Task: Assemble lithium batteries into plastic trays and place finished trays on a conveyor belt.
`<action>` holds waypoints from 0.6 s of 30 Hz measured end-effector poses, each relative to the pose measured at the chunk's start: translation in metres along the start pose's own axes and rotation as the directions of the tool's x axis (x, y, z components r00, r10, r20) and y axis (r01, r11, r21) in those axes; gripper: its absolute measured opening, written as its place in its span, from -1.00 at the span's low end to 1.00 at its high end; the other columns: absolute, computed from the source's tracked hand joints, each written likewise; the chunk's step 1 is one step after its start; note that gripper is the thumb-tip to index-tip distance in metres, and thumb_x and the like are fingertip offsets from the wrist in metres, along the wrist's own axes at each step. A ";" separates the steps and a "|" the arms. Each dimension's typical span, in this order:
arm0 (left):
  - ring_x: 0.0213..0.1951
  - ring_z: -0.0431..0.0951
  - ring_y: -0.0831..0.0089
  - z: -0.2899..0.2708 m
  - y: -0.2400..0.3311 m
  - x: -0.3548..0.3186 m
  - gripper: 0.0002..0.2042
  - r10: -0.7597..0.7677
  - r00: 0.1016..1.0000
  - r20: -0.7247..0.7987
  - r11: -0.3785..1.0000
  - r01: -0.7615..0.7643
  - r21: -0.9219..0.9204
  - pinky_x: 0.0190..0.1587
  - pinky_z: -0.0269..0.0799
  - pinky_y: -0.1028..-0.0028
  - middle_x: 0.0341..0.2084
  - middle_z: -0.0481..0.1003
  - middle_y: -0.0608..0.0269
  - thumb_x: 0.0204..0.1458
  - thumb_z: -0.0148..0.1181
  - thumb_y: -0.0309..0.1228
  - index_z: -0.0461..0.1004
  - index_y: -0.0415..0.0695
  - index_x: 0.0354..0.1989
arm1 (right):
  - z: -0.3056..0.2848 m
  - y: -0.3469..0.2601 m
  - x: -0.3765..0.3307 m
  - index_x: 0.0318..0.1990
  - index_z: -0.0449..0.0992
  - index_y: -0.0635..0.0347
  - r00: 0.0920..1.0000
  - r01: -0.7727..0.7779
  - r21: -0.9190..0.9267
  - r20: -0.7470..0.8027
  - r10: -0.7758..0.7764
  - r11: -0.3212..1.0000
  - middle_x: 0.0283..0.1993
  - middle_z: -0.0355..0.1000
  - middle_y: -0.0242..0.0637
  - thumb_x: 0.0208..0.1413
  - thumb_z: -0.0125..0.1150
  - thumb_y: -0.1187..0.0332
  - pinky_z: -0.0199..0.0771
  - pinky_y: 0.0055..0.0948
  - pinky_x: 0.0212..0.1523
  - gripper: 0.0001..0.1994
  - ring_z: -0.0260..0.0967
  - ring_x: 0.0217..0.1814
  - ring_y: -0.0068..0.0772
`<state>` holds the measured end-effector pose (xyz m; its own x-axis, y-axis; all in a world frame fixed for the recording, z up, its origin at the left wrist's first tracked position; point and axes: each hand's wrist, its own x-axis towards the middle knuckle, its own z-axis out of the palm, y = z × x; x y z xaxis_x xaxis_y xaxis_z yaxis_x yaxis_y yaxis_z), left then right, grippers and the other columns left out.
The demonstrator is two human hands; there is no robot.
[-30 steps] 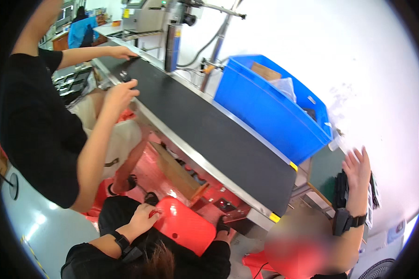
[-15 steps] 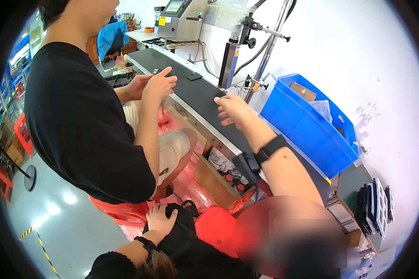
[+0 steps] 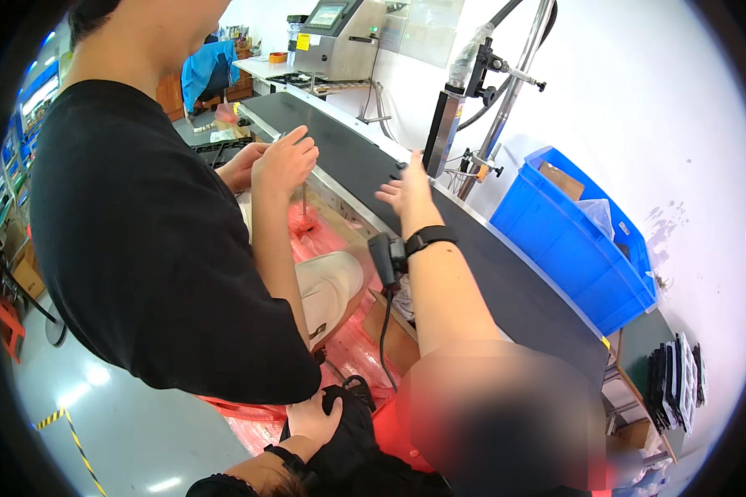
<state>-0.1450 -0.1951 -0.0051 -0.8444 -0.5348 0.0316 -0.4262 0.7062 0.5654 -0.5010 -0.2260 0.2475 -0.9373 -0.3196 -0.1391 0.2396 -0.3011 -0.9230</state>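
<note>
Likely factory line, conveyor belt (image 3: 439,224), blue bin (image 3: 568,244), printer machine (image 3: 336,37)

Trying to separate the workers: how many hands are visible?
4: right hand over the black belt, left hand low on dark cloth, co-worker's two hands together beside the belt.

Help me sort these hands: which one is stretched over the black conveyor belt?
The right hand, wearing a black wristband; the co-worker's hands are at the belt's near edge.

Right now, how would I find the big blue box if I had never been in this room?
Find the long black belt that runs across the room. Behind its far edge, against the white wall, sits the blue box. It is the only bright blue open bin there, with cardboard and clear plastic inside.
</note>
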 end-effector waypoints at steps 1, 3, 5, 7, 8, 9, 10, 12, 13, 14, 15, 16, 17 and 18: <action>-0.10 0.42 0.14 -0.001 -0.001 0.000 -0.61 -0.004 1.000 0.002 1.000 0.004 -0.022 -0.07 0.30 0.16 -0.23 0.44 0.14 -0.05 0.11 -0.05 0.47 -0.14 -0.26 | -0.007 -0.002 0.002 0.32 -0.31 0.47 0.998 0.022 0.027 -0.067 -0.020 0.999 0.33 -0.33 0.45 0.14 -0.18 -0.23 0.08 0.20 0.20 -0.06 -0.20 0.37 0.40; -0.11 0.42 0.14 0.005 -0.004 0.001 -0.61 0.009 1.000 -0.009 1.000 -0.009 -0.016 -0.08 0.30 0.15 -0.23 0.44 0.14 -0.05 0.11 -0.05 0.47 -0.14 -0.26 | -0.017 -0.002 0.007 0.31 -0.30 0.49 0.998 0.048 -0.027 -0.033 -0.049 0.998 0.32 -0.29 0.46 0.14 -0.16 -0.21 0.11 0.15 0.20 -0.07 -0.15 0.36 0.38; -0.11 0.42 0.14 0.006 -0.003 0.002 -0.61 0.022 1.000 -0.021 1.000 -0.022 -0.009 -0.08 0.30 0.15 -0.23 0.44 0.14 -0.05 0.11 -0.05 0.47 -0.14 -0.27 | -0.017 0.004 0.013 0.30 -0.23 0.50 0.998 0.038 -0.061 0.058 -0.034 0.997 0.29 -0.15 0.44 0.12 -0.08 -0.17 0.18 0.10 0.18 -0.08 -0.04 0.32 0.32; -0.12 0.43 0.15 0.005 0.001 0.005 -0.62 0.027 0.999 0.017 1.000 -0.027 -0.008 -0.08 0.30 0.14 -0.24 0.44 0.15 -0.05 0.11 -0.05 0.47 -0.14 -0.27 | 0.000 0.011 0.007 0.29 -0.15 0.49 0.949 0.020 -0.193 0.312 0.042 0.981 0.26 -0.03 0.38 0.09 0.02 -0.13 0.25 0.05 0.13 -0.10 0.06 0.27 0.25; -0.12 0.43 0.15 0.005 0.002 0.005 -0.62 0.024 1.000 0.018 1.000 -0.024 -0.004 -0.08 0.30 0.14 -0.24 0.44 0.15 -0.05 0.11 -0.05 0.47 -0.14 -0.27 | 0.012 0.015 0.002 0.27 -0.07 0.49 0.946 0.039 -0.214 0.321 0.032 0.976 0.24 0.03 0.32 0.04 0.11 -0.12 0.30 0.02 0.08 -0.10 0.11 0.24 0.18; -0.12 0.43 0.15 0.005 0.002 0.004 -0.62 0.033 0.999 0.010 0.999 -0.033 -0.004 -0.08 0.30 0.14 -0.24 0.44 0.15 -0.06 0.11 -0.05 0.47 -0.14 -0.28 | 0.024 0.019 -0.003 0.27 -0.07 0.49 0.946 0.037 -0.209 0.323 0.034 0.977 0.24 0.03 0.32 0.04 0.11 -0.12 0.30 0.02 0.08 -0.10 0.11 0.24 0.18; -0.12 0.43 0.15 0.005 0.003 0.003 -0.62 0.046 0.999 0.001 0.999 -0.046 -0.004 -0.08 0.30 0.14 -0.23 0.44 0.15 -0.06 0.11 -0.05 0.48 -0.14 -0.28 | 0.034 0.020 -0.007 0.27 -0.06 0.49 0.939 0.059 -0.237 0.342 0.026 0.970 0.24 0.03 0.32 0.02 0.13 -0.13 0.31 0.00 0.06 -0.08 0.11 0.25 0.17; -0.12 0.43 0.15 0.004 0.004 0.000 -0.62 0.055 0.998 -0.014 0.998 -0.055 -0.005 -0.08 0.30 0.14 -0.23 0.44 0.15 -0.06 0.11 -0.05 0.48 -0.14 -0.28 | 0.055 0.026 -0.011 0.25 0.05 0.37 0.948 0.080 -0.300 0.319 0.021 0.950 0.21 0.11 0.20 -0.01 0.15 -0.15 0.33 -0.07 -0.01 -0.14 0.17 0.19 0.08; -0.12 0.43 0.15 0.005 0.003 -0.002 -0.62 0.061 0.998 -0.027 0.998 -0.062 -0.011 -0.08 0.29 0.14 -0.23 0.44 0.15 -0.06 0.11 -0.05 0.48 -0.14 -0.28 | 0.062 0.027 -0.010 0.25 0.05 0.37 0.947 0.081 -0.295 0.321 0.019 0.952 0.21 0.11 0.20 -0.01 0.15 -0.15 0.33 -0.07 -0.01 -0.14 0.17 0.19 0.08; -0.12 0.43 0.15 0.008 0.000 -0.003 -0.62 0.075 0.996 -0.045 0.997 -0.075 -0.005 -0.08 0.29 0.15 -0.22 0.44 0.16 -0.06 0.11 -0.05 0.48 -0.14 -0.28 | 0.070 0.027 -0.009 0.22 0.11 0.29 0.948 0.117 -0.352 0.317 0.000 0.929 0.17 0.15 0.13 -0.01 0.14 -0.14 0.34 -0.08 -0.03 -0.20 0.20 0.14 0.03; -0.12 0.43 0.15 0.007 0.002 -0.002 -0.62 0.077 0.996 -0.044 0.997 -0.077 -0.004 -0.08 0.29 0.15 -0.22 0.44 0.16 -0.06 0.11 -0.05 0.48 -0.14 -0.28 | 0.075 0.028 -0.006 0.19 0.17 0.22 0.950 0.152 -0.411 0.312 -0.018 0.899 0.13 0.19 0.05 0.00 0.14 -0.13 0.35 -0.10 -0.06 -0.27 0.23 0.09 -0.02; -0.12 0.43 0.15 0.005 0.006 -0.003 -0.62 0.065 0.998 -0.026 0.998 -0.065 -0.012 -0.08 0.29 0.15 -0.23 0.44 0.16 -0.06 0.11 -0.05 0.48 -0.14 -0.28 | 0.080 0.033 -0.002 0.10 0.26 0.15 0.958 0.189 -0.373 0.273 -0.088 0.908 0.05 0.23 -0.05 0.04 0.10 -0.09 0.35 -0.08 -0.10 -0.41 0.26 0.00 -0.11; -0.12 0.43 0.15 0.003 0.008 -0.003 -0.62 0.053 0.999 -0.006 0.998 -0.053 -0.020 -0.08 0.29 0.15 -0.23 0.44 0.16 -0.06 0.11 -0.05 0.48 -0.14 -0.28 | 0.083 0.034 0.003 0.10 0.26 0.15 0.959 0.189 -0.373 0.269 -0.089 0.908 0.05 0.23 -0.05 0.04 0.10 -0.09 0.35 -0.08 -0.10 -0.41 0.26 0.00 -0.11; -0.12 0.43 0.15 0.003 0.007 -0.003 -0.62 0.060 0.998 -0.001 0.998 -0.060 -0.020 -0.08 0.29 0.15 -0.23 0.44 0.16 -0.06 0.11 -0.05 0.48 -0.14 -0.28 | 0.085 0.032 0.007 0.07 0.29 0.17 0.969 0.181 -0.361 0.225 -0.103 0.915 0.05 0.23 -0.03 0.06 0.09 -0.05 0.36 -0.05 -0.11 -0.44 0.27 0.00 -0.06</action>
<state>-0.1466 -0.1872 -0.0039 -0.8681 -0.4919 0.0660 -0.3681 0.7274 0.5792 -0.4779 -0.3146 0.2476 -0.8757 -0.4812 0.0412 -0.0421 -0.0089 -0.9991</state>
